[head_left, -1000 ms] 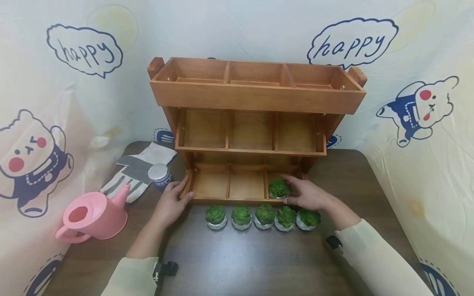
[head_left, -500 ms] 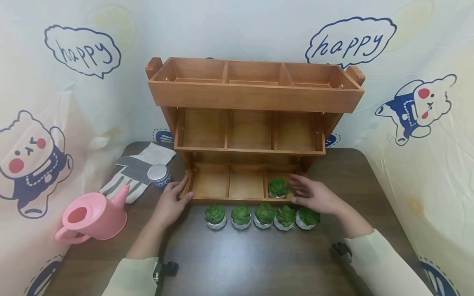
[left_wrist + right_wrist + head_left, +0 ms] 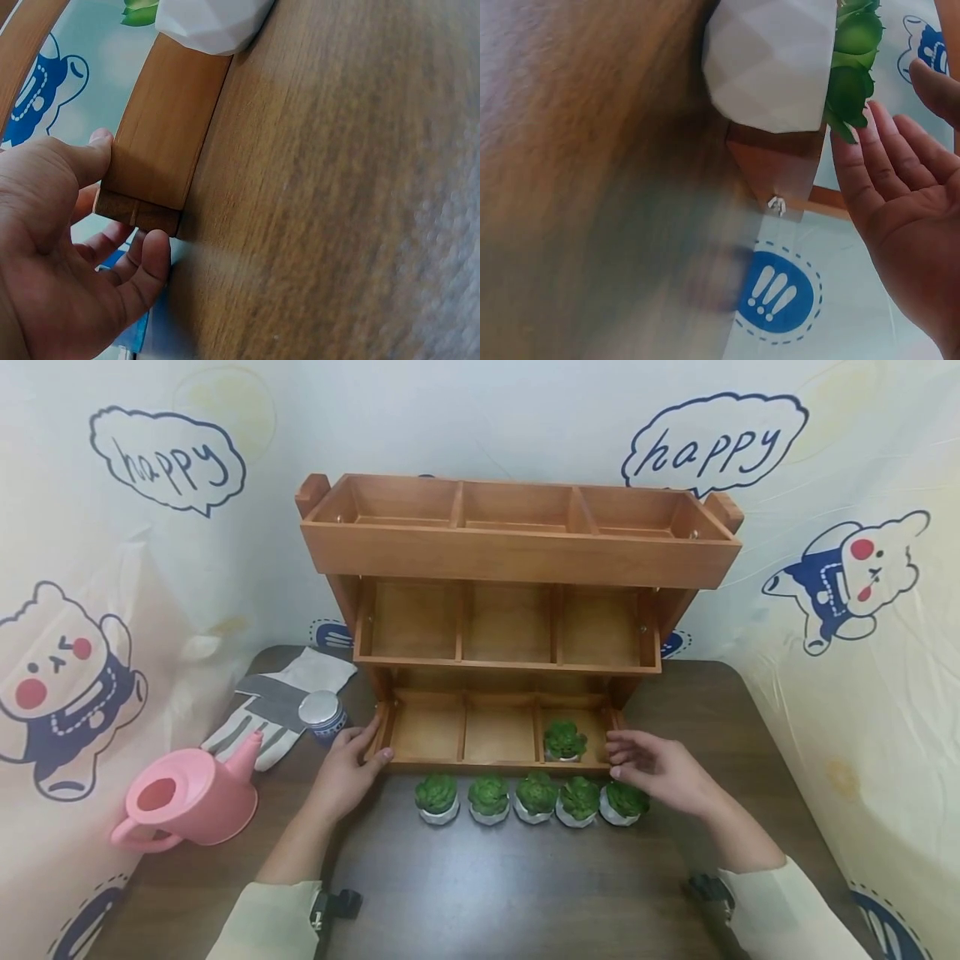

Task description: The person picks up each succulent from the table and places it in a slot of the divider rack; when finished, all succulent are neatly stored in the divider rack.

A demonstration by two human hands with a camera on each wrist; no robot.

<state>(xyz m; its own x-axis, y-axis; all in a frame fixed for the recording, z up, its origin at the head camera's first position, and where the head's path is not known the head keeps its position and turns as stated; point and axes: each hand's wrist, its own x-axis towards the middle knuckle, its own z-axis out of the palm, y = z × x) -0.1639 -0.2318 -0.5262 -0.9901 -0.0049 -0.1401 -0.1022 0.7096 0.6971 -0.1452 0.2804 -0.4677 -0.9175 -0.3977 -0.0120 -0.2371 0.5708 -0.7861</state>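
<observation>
Head: right grip (image 3: 662, 767) perhaps against shelf (image 3: 517, 557)

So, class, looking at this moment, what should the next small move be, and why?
Probably the right hand should lower and grip the rightmost front plant: the hand looks free of any pot and is right beside that one. One succulent sits in the bottom tier's right compartment, while its middle compartment holds none.

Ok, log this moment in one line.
left hand: holds shelf at bottom left | right hand: empty, near shelf's bottom right | bottom right compartment: one plant | table: five more plants, in a row
</observation>
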